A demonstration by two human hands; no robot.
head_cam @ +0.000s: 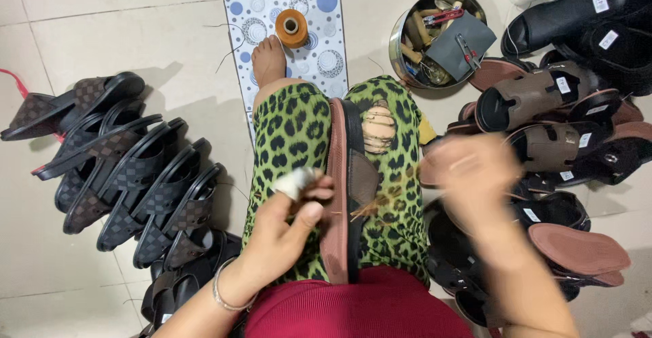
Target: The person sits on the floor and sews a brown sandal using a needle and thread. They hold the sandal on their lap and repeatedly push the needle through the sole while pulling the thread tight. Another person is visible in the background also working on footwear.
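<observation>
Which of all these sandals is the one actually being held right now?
The brown-soled sandal standing on edge between the knees, steadied by the left hand. The checkered ones lie in a row on the floor; the brown-strapped ones are piled opposite.

Pale tiled floor [122,32] with a blue-dotted patterned tile strip [326,36], evenly lit.

Leopard-print trousers [292,134] (knee torn), red top [353,311], silver bangle [221,294].
</observation>
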